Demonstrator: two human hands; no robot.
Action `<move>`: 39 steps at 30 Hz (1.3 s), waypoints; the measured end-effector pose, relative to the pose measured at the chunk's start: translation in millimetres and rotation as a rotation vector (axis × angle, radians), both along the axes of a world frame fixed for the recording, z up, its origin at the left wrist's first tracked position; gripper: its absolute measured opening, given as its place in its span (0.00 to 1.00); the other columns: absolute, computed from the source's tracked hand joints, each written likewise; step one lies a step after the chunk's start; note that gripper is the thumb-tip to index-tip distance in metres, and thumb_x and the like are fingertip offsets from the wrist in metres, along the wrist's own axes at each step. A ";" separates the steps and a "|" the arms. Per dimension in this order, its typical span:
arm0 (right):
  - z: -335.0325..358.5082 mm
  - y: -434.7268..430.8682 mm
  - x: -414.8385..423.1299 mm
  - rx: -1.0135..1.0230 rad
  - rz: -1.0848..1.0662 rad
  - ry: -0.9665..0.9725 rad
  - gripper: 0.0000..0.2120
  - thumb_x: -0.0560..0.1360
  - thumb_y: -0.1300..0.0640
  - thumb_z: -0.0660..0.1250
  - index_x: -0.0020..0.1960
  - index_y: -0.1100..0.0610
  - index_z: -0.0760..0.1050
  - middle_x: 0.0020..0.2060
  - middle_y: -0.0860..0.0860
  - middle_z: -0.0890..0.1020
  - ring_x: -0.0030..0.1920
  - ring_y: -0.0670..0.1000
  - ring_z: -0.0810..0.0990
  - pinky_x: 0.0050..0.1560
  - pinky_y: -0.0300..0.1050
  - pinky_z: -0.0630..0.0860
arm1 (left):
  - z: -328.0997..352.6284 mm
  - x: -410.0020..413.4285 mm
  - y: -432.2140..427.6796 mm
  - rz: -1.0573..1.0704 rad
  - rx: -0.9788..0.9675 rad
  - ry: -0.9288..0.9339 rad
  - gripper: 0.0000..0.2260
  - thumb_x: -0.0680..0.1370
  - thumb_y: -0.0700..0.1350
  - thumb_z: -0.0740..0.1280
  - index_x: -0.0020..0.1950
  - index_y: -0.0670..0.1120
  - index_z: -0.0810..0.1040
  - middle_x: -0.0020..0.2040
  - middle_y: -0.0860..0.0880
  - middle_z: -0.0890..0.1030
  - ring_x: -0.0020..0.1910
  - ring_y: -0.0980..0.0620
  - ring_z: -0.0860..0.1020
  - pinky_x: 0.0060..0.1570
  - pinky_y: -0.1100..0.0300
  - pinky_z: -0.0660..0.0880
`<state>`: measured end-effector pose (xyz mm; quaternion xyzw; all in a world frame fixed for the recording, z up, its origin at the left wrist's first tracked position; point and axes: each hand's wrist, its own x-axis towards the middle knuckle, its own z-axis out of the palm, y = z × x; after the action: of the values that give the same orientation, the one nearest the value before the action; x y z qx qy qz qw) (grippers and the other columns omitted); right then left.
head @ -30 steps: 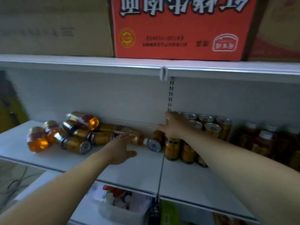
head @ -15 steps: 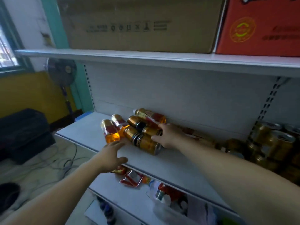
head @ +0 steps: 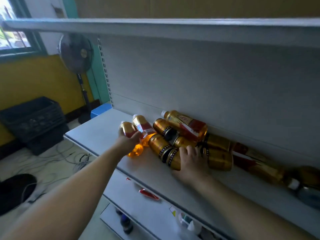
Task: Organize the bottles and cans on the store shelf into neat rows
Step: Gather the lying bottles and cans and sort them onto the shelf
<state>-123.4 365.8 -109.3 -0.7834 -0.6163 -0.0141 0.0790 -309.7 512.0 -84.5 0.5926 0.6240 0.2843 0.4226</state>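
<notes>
Grey shelf (head: 102, 134), pale back panel. Room: fan (head: 76, 52), black crate (head: 32, 116) and floor cables (head: 52, 157) by a yellow wall (head: 34, 78). Heaped on their sides on the shelf: gold cans (head: 161, 127) and bottles (head: 187, 124) of amber drink. Left hand (head: 129, 142) curls round the leftmost bottle (head: 127, 129); right hand (head: 192, 163) grips the front can (head: 173, 160).
</notes>
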 end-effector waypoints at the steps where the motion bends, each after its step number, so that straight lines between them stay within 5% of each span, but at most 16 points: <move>1: -2.8 -1.0 2.4 0.034 0.011 0.025 0.36 0.68 0.34 0.66 0.67 0.52 0.61 0.63 0.53 0.67 0.63 0.57 0.64 0.59 0.52 0.65 | -4.5 6.6 6.6 0.014 -0.023 -0.041 0.38 0.75 0.57 0.67 0.76 0.48 0.51 0.68 0.40 0.69 0.63 0.38 0.70 0.57 0.50 0.69; 4: -5.9 -12.4 7.7 0.121 0.041 0.118 0.38 0.67 0.36 0.67 0.70 0.54 0.64 0.62 0.54 0.69 0.62 0.58 0.66 0.59 0.51 0.66 | -18.9 13.4 14.0 0.035 -0.006 -0.069 0.38 0.73 0.56 0.70 0.75 0.48 0.51 0.66 0.40 0.72 0.62 0.39 0.71 0.61 0.47 0.68; 8: -9.9 -36.1 4.4 0.299 0.050 0.215 0.38 0.59 0.45 0.80 0.64 0.60 0.75 0.52 0.62 0.76 0.49 0.62 0.76 0.47 0.54 0.76 | -34.9 -7.2 2.4 0.059 0.078 -0.230 0.29 0.76 0.53 0.67 0.73 0.51 0.59 0.60 0.45 0.74 0.49 0.49 0.74 0.49 0.53 0.72; 10: -11.2 -46.0 0.8 0.334 0.044 0.209 0.39 0.58 0.47 0.81 0.65 0.60 0.75 0.50 0.62 0.76 0.48 0.62 0.76 0.46 0.54 0.76 | -42.2 -17.2 -8.6 0.042 0.147 -0.248 0.29 0.76 0.52 0.67 0.73 0.54 0.57 0.59 0.49 0.73 0.50 0.48 0.73 0.52 0.52 0.72; 15: -3.9 -64.0 -1.4 0.080 -0.051 0.229 0.46 0.65 0.43 0.72 0.76 0.50 0.53 0.65 0.53 0.64 0.65 0.54 0.62 0.62 0.42 0.59 | -56.0 -29.0 -38.5 -0.166 0.304 -0.302 0.36 0.76 0.42 0.67 0.75 0.57 0.49 0.62 0.49 0.70 0.55 0.48 0.73 0.54 0.55 0.70; 21: 9.0 -86.6 -4.4 -0.111 -0.177 0.213 0.40 0.67 0.43 0.71 0.74 0.46 0.57 0.66 0.50 0.64 0.67 0.54 0.63 0.63 0.44 0.63 | -60.8 -32.6 -46.0 -0.373 0.207 -0.306 0.51 0.69 0.40 0.74 0.74 0.63 0.39 0.68 0.60 0.63 0.61 0.57 0.69 0.56 0.59 0.67; 24: 9.5 -96.7 -6.2 -0.104 -0.241 0.274 0.40 0.67 0.41 0.70 0.74 0.39 0.55 0.64 0.49 0.65 0.65 0.55 0.66 0.60 0.45 0.68 | -49.8 -30.9 -44.1 -0.396 0.175 -0.280 0.48 0.65 0.38 0.75 0.75 0.59 0.50 0.55 0.59 0.74 0.50 0.57 0.76 0.46 0.63 0.72; 27: 8.2 -104.1 -6.7 -0.069 -0.324 0.318 0.42 0.65 0.38 0.71 0.74 0.39 0.56 0.67 0.50 0.66 0.65 0.55 0.68 0.61 0.47 0.69 | -43.1 -30.3 -48.5 -0.369 0.216 -0.326 0.35 0.63 0.35 0.76 0.62 0.55 0.65 0.48 0.56 0.76 0.46 0.58 0.77 0.33 0.71 0.71; 33: 0.9 -121.6 2.4 0.059 -0.516 0.433 0.36 0.65 0.33 0.70 0.67 0.47 0.65 0.58 0.52 0.74 0.55 0.54 0.75 0.51 0.47 0.73 | -43.1 -26.6 -79.0 -0.278 0.161 -0.425 0.28 0.71 0.43 0.73 0.65 0.48 0.61 0.57 0.45 0.72 0.54 0.46 0.74 0.46 0.57 0.73; 39: -2.5 -140.5 28.6 0.069 -0.542 0.447 0.37 0.67 0.30 0.66 0.69 0.48 0.64 0.59 0.53 0.74 0.55 0.55 0.75 0.52 0.47 0.72 | -44.1 -12.5 -111.3 -0.259 0.169 -0.389 0.33 0.61 0.52 0.71 0.65 0.48 0.67 0.61 0.43 0.70 0.57 0.45 0.73 0.57 0.46 0.74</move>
<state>-94.7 225.2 -111.9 -0.8990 -0.3527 0.1166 0.2318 -322.2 400.8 -128.6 0.6351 0.4238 0.3877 0.5165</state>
